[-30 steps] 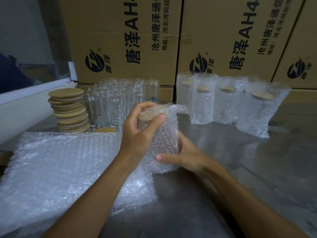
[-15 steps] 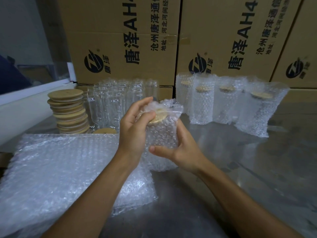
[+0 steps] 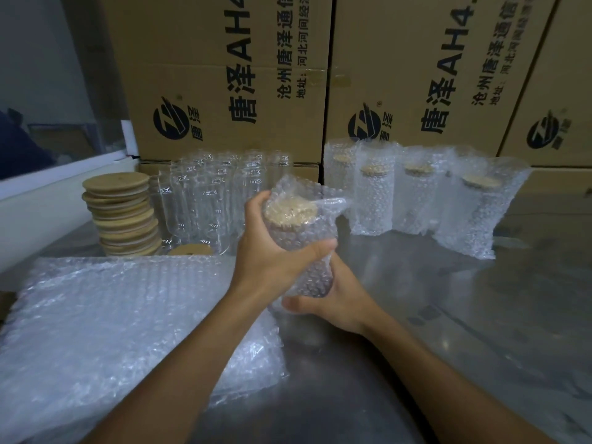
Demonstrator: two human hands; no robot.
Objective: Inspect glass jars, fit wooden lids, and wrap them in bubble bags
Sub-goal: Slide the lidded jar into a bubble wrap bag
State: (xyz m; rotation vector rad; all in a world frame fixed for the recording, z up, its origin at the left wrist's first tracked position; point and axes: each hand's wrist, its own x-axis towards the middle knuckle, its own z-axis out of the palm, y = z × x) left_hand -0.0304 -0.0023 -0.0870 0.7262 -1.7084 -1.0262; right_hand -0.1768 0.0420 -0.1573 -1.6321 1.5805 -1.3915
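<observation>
I see the bagged jar [image 3: 299,238] at table [image 3: 448,315] centre, bubble bags [image 3: 112,331] to its left. Behind: lid stack [image 3: 121,216] left, bare jars [image 3: 211,193] middle, wrapped jars [image 3: 416,200] right, cartons [image 3: 224,75] rearmost.

Pale wood, clear bubble film and brown printed card on grey steel.

The bubble bag [image 3: 304,251] is clear with a regular dotted bubble pattern, and the wooden lid [image 3: 290,211] inside it shows light tan. The stack of lids [image 3: 123,213] is the same pale beige. The glass jars [image 3: 211,193] are colourless. The pile of bubble bags [image 3: 112,331] reads whitish and glossy. The cardboard boxes [image 3: 224,75] are brown with black lettering and round black logos. The table [image 3: 448,331] is dull grey metal.
</observation>
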